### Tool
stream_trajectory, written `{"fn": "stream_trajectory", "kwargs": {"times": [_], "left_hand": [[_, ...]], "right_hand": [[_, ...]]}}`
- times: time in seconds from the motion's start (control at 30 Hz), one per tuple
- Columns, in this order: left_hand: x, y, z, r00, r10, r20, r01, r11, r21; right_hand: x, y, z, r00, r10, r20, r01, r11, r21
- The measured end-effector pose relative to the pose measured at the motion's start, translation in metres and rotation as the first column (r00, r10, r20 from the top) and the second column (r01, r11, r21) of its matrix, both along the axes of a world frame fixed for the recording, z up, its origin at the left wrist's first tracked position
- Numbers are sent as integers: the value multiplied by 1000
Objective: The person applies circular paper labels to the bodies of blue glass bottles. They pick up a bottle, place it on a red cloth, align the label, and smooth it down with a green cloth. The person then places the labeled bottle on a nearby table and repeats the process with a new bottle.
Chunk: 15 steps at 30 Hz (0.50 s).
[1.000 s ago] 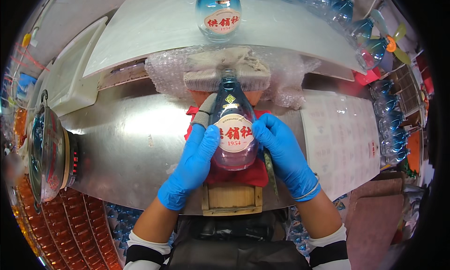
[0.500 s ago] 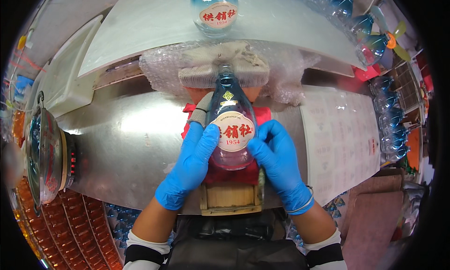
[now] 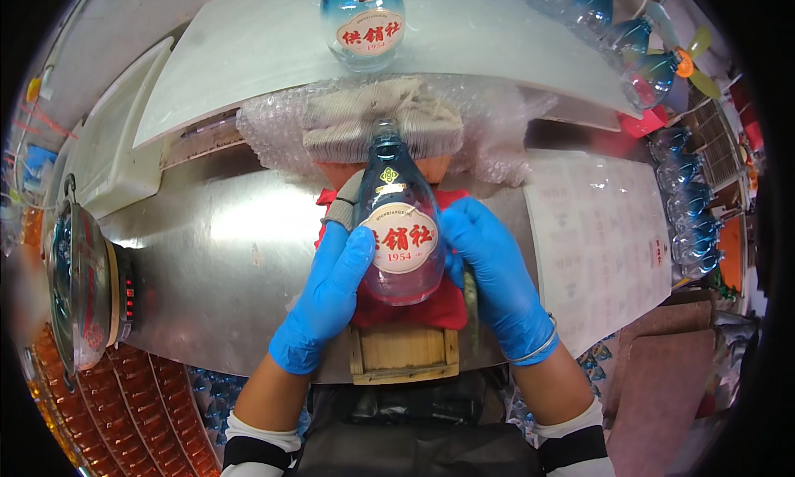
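A blue glass bottle (image 3: 404, 285), clear and pinkish toward its base, lies tilted with its neck away from me against a folded ribbed cloth (image 3: 331, 125). An oval cream label with red lettering faces up on it. My left hand (image 3: 330, 291), blue-gloved with a grey cover on one finger, grips the bottle's left side, thumb by the label's edge. At the right side my right hand (image 3: 494, 282), also gloved, has its fingers curled in close to the glass. A narrow greenish strip (image 3: 470, 307) sticks out below its palm. Red cloth (image 3: 443, 307) lies beneath the bottle.
A similar labelled bottle (image 3: 364, 42) stands on the white board (image 3: 240, 55) ahead. Label sheets (image 3: 592, 237) lie right, beside rows of blue bottles (image 3: 691, 204). At left are a metal pan (image 3: 83, 278) and a white bin (image 3: 124, 137). A wooden box (image 3: 404, 353) sits nearest me.
My right hand's thumb has come off the label's right edge and the hand has shifted slightly outward to the bottle's side. The left hand keeps its grip. The whole view has shifted slightly.
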<state>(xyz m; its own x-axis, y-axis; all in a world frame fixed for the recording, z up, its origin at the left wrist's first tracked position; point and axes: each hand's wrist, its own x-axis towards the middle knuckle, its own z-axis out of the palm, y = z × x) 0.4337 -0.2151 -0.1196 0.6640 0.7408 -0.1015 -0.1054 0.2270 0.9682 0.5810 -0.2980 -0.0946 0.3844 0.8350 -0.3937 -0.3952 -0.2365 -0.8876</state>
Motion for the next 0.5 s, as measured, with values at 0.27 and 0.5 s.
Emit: {"fn": "stream_trajectory", "kwargs": {"times": [0.27,0.5], "left_hand": [[-4,1,-9,997,-26,76,41,979,-198],[2,-2,6,985,65,162,-49,994,-101]], "right_hand": [[3,3,-10,998,64,25,-65,997,48],[5,4,-1,994,66,-91,-68,998,-12]]}}
